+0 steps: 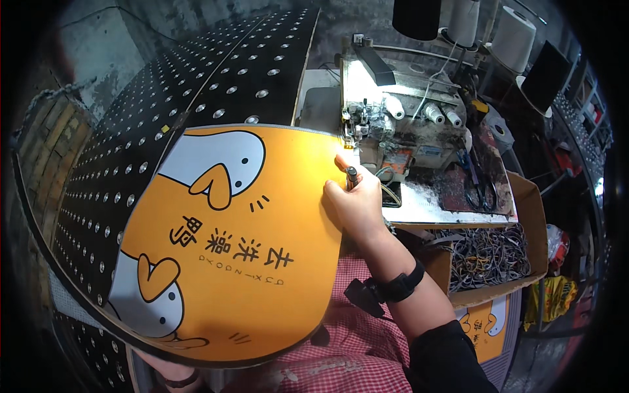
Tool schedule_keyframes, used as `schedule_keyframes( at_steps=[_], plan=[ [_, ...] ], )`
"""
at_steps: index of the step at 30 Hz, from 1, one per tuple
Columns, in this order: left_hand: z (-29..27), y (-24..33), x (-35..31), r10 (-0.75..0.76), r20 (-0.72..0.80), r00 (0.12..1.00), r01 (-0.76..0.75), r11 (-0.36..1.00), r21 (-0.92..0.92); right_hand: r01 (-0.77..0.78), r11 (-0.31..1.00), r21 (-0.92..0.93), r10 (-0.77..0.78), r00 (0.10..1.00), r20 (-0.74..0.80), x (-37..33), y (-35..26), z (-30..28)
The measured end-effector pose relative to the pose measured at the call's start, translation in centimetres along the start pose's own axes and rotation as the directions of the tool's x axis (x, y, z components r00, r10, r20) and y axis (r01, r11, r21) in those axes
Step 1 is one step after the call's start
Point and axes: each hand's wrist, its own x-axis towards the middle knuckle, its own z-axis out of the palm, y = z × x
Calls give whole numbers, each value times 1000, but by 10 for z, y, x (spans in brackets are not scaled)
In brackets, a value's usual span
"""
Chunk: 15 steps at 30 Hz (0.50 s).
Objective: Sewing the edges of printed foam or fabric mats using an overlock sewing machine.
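Observation:
A large orange mat (295, 196) printed with white ducks and dark lettering spreads in front of me, its far right corner at the lit needle area of a sewing machine (419, 98). Beside that corner, my right hand (357, 203) is closed around a small black-ended tool (352, 175); the rest of the tool is hidden in the fist. Its thumb and index finger rest at the mat's right edge. Under the mat's near left edge shows part of my left hand (169, 370), with a dark band at the wrist. The mat hides its fingers.
Left of the machine stretches a black table (216, 85) dotted with metal studs. White thread cones (513, 39) stand above the machine. Blue-handled scissors (470, 167) lie on its right side. A cardboard box (529, 216) of trimmings (488, 255) and another orange mat (491, 331) sit lower right.

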Motion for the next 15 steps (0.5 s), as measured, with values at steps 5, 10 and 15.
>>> schedule_keyframes(
  at_steps=[5, 10, 15],
  plan=[
    [29, -13, -21, -41, 280, 959, 98, 977, -191, -101, 993, 65, 98, 994, 57, -2, 7, -10],
    [50, -27, -33, -62, 342, 938, 321, 534, -782, 24, 995, 95, -25, 1000, 8, 11, 21, -10],
    [7, -64, -1, -23, -160, 987, 31, 999, 43, 253, 963, -94, -253, 967, 9, -23, 26, -21]
  ],
)
